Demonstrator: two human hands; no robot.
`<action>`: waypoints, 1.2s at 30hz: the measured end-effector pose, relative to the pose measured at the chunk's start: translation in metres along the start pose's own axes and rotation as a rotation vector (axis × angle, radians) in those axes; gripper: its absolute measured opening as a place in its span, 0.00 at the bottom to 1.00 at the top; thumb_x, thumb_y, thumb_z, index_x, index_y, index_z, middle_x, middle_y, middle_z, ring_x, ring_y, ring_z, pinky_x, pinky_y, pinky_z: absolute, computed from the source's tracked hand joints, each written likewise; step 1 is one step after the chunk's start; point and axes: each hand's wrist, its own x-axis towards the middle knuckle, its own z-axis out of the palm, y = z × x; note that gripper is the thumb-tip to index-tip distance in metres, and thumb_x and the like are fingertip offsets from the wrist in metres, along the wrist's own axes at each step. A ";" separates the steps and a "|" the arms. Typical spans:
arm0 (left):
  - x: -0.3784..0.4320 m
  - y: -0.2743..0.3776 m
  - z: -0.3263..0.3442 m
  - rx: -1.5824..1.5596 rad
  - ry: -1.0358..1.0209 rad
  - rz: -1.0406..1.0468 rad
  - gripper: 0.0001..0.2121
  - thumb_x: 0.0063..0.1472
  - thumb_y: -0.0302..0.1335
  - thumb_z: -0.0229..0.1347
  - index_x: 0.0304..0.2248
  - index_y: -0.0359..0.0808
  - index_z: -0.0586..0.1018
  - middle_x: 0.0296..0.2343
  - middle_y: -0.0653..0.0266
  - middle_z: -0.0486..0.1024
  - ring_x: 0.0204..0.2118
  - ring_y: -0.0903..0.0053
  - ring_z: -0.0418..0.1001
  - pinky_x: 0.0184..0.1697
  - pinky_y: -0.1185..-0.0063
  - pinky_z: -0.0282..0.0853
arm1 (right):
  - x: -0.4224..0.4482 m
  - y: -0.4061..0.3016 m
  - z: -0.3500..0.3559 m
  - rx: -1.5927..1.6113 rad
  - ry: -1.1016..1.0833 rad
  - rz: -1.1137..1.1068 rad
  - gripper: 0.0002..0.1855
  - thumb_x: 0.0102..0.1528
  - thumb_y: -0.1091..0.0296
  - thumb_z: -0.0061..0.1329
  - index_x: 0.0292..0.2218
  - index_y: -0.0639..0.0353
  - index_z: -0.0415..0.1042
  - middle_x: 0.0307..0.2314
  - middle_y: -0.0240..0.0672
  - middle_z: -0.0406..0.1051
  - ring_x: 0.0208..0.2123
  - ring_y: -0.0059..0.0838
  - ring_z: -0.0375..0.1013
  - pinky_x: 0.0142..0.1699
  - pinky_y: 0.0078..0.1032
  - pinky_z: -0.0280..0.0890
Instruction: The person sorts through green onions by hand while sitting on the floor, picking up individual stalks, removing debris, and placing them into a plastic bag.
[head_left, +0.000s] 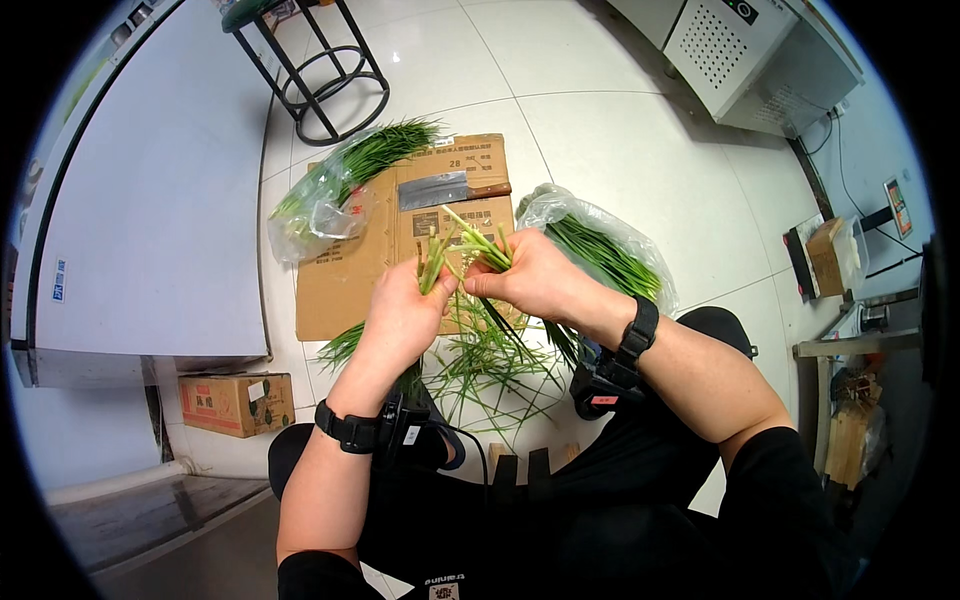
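My left hand grips a bunch of green stalks, their cut ends pointing up. Close against it, my right hand holds more pale-ended stalks, whose dark green leaves hang below. Both hands are over the near edge of a flattened cardboard sheet. A cleaver with a wooden handle lies on the cardboard. Beyond my left hand is a plastic bag of garlic chives; another bag of chives is beside my right forearm. Loose green leaves are strewn on the floor below my hands.
A dark-framed stool stands at the upper left, by a large white appliance. A closed carton sits at the lower left. At the upper right is a metal cabinet; a small cardboard box is at the right.
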 end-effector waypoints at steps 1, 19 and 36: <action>0.002 -0.007 0.000 0.022 0.018 0.010 0.05 0.57 0.24 0.53 0.26 0.32 0.72 0.16 0.71 0.68 0.19 0.85 0.66 0.22 0.82 0.62 | -0.001 -0.003 -0.001 -0.004 0.008 0.034 0.07 0.47 0.68 0.54 0.24 0.62 0.73 0.17 0.28 0.69 0.22 0.16 0.65 0.29 0.20 0.62; 0.015 -0.018 -0.008 -0.891 0.089 -0.139 0.07 0.60 0.25 0.52 0.35 0.30 0.71 0.25 0.62 0.71 0.21 0.85 0.65 0.21 0.88 0.60 | -0.008 -0.022 -0.012 0.229 0.071 0.159 0.07 0.48 0.70 0.54 0.28 0.63 0.72 0.23 0.28 0.70 0.26 0.16 0.66 0.32 0.18 0.62; 0.006 -0.012 0.007 -0.788 0.046 -0.018 0.04 0.57 0.24 0.55 0.29 0.32 0.74 0.20 0.70 0.70 0.19 0.88 0.63 0.21 0.89 0.58 | -0.004 -0.012 -0.002 0.126 0.036 0.016 0.05 0.49 0.70 0.55 0.27 0.61 0.73 0.20 0.24 0.69 0.25 0.13 0.65 0.31 0.16 0.61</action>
